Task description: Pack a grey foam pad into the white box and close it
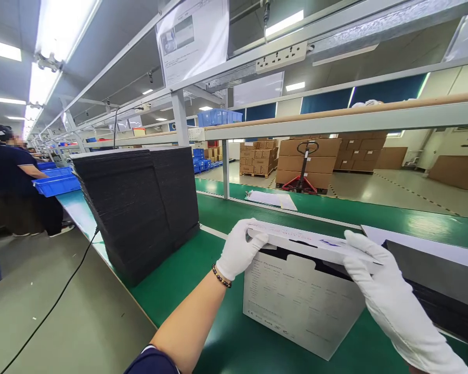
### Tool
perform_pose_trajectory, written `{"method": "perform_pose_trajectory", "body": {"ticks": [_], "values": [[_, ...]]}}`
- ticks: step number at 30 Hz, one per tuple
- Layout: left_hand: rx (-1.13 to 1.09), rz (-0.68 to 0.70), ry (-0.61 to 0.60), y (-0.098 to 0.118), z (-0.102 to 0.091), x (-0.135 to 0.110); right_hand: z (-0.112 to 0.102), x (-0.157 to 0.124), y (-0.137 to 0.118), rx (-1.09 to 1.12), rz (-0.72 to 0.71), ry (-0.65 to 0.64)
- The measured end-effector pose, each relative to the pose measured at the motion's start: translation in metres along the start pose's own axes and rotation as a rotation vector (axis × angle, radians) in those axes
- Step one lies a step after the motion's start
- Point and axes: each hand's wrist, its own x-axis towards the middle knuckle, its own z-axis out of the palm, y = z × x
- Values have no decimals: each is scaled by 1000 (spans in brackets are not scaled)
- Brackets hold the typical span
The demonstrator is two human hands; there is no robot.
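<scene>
White box (302, 304) standing at lower centre of the frame on the green desk (203, 259), lid flap (312, 241) half lowered. Left hand (239, 249) gloved, pinching the flap's left end; right hand (378, 278) gloved, fingers laid along and gripping the flap's right end. Black stack (140, 208) at centre left, well apart; blue bin (56, 182) and a person (8, 176) at far left.

A box (300, 306) stands on the bench (203, 259), right of a sheet stack (140, 208).
</scene>
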Motion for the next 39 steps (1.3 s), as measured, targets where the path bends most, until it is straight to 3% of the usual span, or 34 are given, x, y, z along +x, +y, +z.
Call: {"method": "perform_pose_trajectory", "body": {"ticks": [3,8,11,16,20,23,26,30,35,39], "values": [[-59,35,6,-6,-2,-4,-7,-5,-5,18,-3,-83],[162,279,-188,-3,-15,-5,-17,-16,-8,88,-35,-197],[201,357,-249,-6,-21,-2,-19,-16,3,20,-138,-249],[187,395,-261,-18,-18,-5,-20,-18,23,-169,-490,-208],[95,224,-224,-14,-9,-12,-5,-27,12,-469,-885,-59],[28,80,-261,-6,-11,-11,16,-31,-6,-653,-1078,75],[121,113,-392,1,-22,4,32,-30,-18,-817,-1130,154],[369,179,-621,14,-30,37,31,-28,-18,-714,-1163,171],[817,131,-820,34,2,63,22,-28,-11,-446,-1174,14],[1015,142,-898,46,26,61,28,-27,-14,-629,-1175,115]]}}
